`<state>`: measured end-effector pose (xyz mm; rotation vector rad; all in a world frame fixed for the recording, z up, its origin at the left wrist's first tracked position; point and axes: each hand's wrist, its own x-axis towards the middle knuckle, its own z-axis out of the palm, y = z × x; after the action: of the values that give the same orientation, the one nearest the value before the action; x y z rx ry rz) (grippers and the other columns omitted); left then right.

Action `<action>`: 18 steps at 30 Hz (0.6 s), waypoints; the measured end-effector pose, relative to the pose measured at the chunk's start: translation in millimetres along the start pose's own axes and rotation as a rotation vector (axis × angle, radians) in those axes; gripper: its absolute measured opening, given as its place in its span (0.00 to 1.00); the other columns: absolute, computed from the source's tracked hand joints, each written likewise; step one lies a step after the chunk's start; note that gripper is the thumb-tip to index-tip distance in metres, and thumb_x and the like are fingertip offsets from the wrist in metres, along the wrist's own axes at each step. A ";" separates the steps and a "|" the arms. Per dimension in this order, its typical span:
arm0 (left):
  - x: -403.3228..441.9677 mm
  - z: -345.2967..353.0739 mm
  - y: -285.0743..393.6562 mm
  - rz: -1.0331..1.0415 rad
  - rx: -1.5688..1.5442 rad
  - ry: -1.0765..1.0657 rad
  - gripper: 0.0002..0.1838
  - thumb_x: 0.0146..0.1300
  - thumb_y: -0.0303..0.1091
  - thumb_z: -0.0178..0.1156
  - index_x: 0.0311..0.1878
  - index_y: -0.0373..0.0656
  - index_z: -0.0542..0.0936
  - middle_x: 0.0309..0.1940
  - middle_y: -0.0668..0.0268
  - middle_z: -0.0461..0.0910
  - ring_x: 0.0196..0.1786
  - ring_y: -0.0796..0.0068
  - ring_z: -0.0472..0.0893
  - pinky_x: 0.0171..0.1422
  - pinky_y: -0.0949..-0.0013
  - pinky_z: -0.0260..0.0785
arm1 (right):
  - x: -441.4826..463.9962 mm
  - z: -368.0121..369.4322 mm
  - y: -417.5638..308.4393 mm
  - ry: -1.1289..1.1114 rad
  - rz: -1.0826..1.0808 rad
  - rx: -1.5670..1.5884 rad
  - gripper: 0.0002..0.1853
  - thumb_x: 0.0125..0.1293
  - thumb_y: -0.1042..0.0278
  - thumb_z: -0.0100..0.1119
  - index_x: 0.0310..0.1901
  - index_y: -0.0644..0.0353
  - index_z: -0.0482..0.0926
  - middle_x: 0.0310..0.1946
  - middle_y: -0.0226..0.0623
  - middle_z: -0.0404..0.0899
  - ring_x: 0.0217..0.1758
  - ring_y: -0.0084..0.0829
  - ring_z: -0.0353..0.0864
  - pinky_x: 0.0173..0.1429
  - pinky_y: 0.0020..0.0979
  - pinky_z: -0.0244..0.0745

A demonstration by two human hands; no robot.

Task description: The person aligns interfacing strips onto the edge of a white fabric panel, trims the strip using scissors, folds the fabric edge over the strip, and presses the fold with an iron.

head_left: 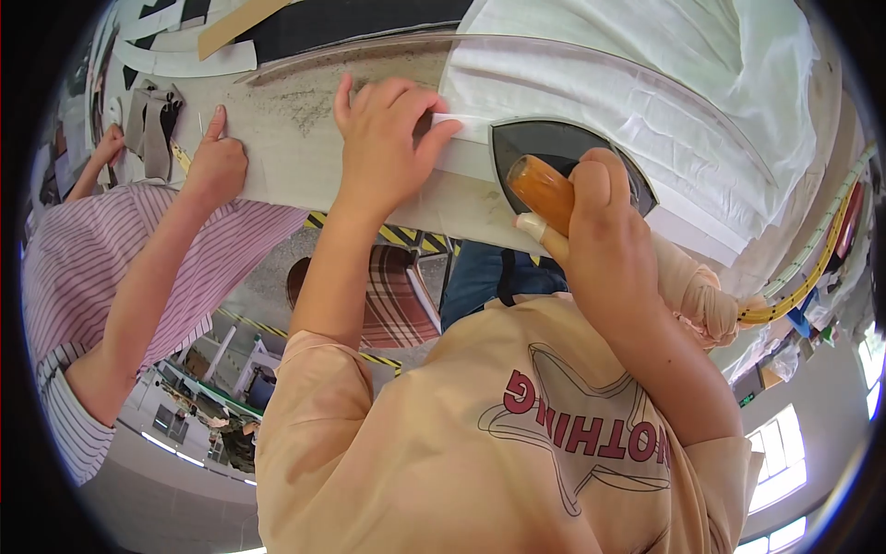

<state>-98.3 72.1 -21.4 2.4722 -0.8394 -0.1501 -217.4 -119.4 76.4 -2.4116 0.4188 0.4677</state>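
My right hand is wrapped round the wooden handle of an iron with a dark, pointed plate. A pale cover sits on a tip of one of its digits. The iron rests on a long white fabric strip along the near side of the board. To the left of the iron's point, my left hand pinches the folded end of this strip between thumb and fingers. White cloth lies in loose folds behind the iron and joins the strip's area.
At the left, a co-worker in a striped shirt has one hand at the board. Grey fabric pieces lie beyond it. A hose and yellow cord run along the right. Black cloth lies at the back.
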 end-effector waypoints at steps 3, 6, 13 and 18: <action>-2.7 -1.3 -7.0 -0.062 -0.047 -0.013 0.07 0.56 0.42 0.69 0.32 0.51 0.83 0.33 0.73 0.77 0.44 0.65 0.77 0.74 0.44 0.47 | 1.4 -2.2 -1.9 -0.021 0.020 0.007 0.28 0.55 0.62 0.74 0.47 0.64 0.65 0.53 0.52 0.69 0.46 0.59 0.76 0.43 0.49 0.75; -3.6 0.1 -10.7 -0.088 -0.071 -0.028 0.06 0.56 0.40 0.69 0.33 0.51 0.83 0.33 0.73 0.78 0.44 0.65 0.78 0.74 0.43 0.47 | 1.8 -3.2 -3.7 -0.041 0.048 0.018 0.28 0.54 0.62 0.74 0.46 0.64 0.65 0.52 0.51 0.70 0.46 0.59 0.76 0.43 0.49 0.75; 1.4 -1.4 -7.8 -0.128 -0.010 -0.074 0.07 0.56 0.40 0.69 0.33 0.51 0.83 0.32 0.71 0.78 0.45 0.63 0.78 0.73 0.43 0.48 | 2.8 -1.9 -3.1 -0.016 -0.002 0.009 0.28 0.54 0.63 0.74 0.47 0.64 0.65 0.51 0.50 0.69 0.47 0.59 0.74 0.45 0.48 0.74; 4.8 -6.7 -10.2 -0.143 -0.016 -0.040 0.07 0.56 0.40 0.69 0.35 0.51 0.83 0.32 0.72 0.79 0.44 0.65 0.78 0.73 0.44 0.48 | 13.5 8.6 -25.3 -0.029 -0.079 -0.017 0.29 0.54 0.63 0.74 0.48 0.65 0.64 0.51 0.51 0.70 0.46 0.60 0.76 0.45 0.48 0.75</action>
<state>-87.2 79.1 -20.5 2.5214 -0.6745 -0.2559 -197.1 -97.5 77.7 -2.4248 0.3069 0.4730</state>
